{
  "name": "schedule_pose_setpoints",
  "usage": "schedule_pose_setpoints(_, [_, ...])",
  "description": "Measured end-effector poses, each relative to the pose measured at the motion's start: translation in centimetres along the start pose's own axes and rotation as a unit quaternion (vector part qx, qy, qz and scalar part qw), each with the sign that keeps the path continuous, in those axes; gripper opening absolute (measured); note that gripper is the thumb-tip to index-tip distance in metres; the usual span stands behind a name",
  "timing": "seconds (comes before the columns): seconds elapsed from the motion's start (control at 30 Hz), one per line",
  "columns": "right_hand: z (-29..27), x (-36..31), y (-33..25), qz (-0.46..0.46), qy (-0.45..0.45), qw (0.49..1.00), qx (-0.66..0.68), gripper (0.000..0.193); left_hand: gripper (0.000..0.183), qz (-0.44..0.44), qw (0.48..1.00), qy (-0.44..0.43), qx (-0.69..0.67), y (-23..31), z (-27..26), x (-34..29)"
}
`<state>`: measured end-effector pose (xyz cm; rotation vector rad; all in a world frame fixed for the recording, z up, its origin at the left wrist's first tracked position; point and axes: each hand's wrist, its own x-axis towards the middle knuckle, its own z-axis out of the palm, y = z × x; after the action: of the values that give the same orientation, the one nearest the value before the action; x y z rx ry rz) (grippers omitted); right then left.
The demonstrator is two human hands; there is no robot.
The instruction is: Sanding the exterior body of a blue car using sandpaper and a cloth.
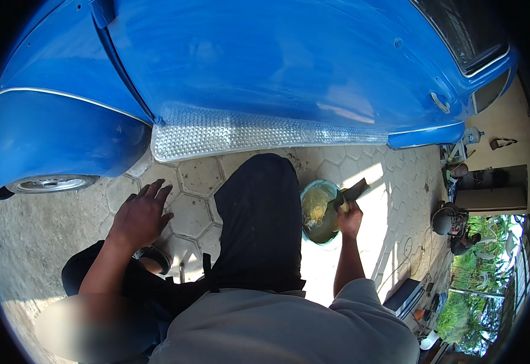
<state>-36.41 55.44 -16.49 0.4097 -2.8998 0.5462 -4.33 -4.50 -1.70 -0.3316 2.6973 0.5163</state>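
Note:
My right hand (349, 219) is closed on a dark flat sheet (356, 190) that looks like sandpaper, with something yellowish showing at the fingers. It is above the right edge of a round bucket (304, 227) with a pale teal rim. Inside the bucket is murky water (324, 229) and a pale yellow thing I cannot make out. My left hand (139, 217) holds nothing, its fingers apart, above the paving near the car's wheel (55, 184). In front of me stands a blue car (234, 54) with a studded silver running board (216, 136).
Hexagonal paving (189, 212) lies around my dark-clothed leg (262, 224). A dark box-like thing (402, 297) rests on the ground to the right. Farther right are a machine with a rounded tank (442, 221), a clear blue water jug (472, 135) and green plants (459, 315).

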Motion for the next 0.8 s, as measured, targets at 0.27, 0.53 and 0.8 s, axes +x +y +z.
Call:
schedule_pose_setpoints(0.27, [-8.3,11.4,-17.1,-0.271,0.084,0.951,0.123,0.017,0.066,0.002,0.989,0.143,-0.047,1.0,-2.3,0.9])
schedule_pose_setpoints(0.53, [-8.9,12.6,-40.3,-0.393,-0.013,0.85,0.35,0.011,0.074,0.09,0.887,0.289,-0.348,1.0,-3.2,1.5])
schedule_pose_setpoints(0.8, [-2.7,8.8,-53.3,-0.307,-0.255,0.751,0.525,0.032,0.041,0.065,0.704,0.218,-0.673,-3.9,-3.1,1.7])
